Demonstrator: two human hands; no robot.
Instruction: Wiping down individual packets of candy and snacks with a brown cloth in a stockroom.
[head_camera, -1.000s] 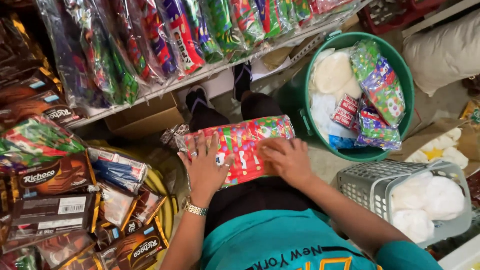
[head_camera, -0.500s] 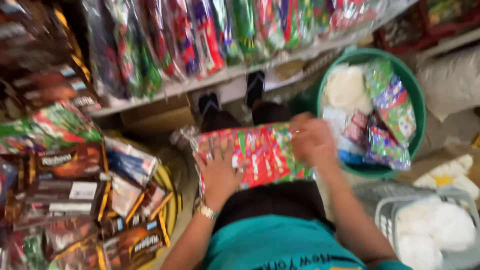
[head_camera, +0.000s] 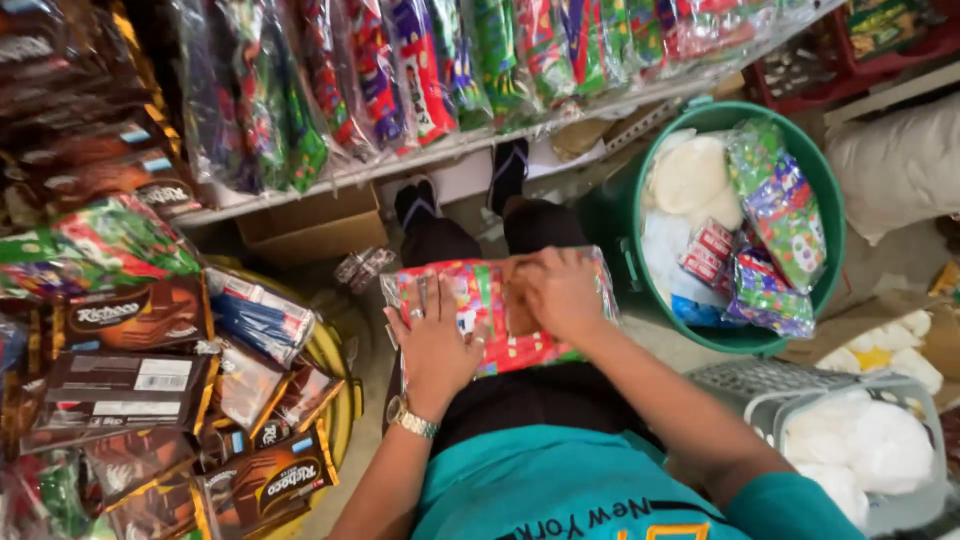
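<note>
1. Left hand (head_camera: 437, 340) lies flat, fingers spread, on the packet (head_camera: 495, 310) (centre frame, on the lap).
2. Right hand (head_camera: 560, 292) presses its top, fingers together.
3. Green tub (head_camera: 830, 215) sits upper right.

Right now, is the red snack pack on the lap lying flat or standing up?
Lying flat. The red snack pack rests broad side up across the lap, with the left hand and right hand pressed on top.

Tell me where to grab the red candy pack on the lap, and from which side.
Take the red candy pack by its two short ends, coming in from left and right. It lies flat across the lap, long side crosswise. The left hand already rests on its left part and the right hand on its middle and right, so both ends are close.
</note>
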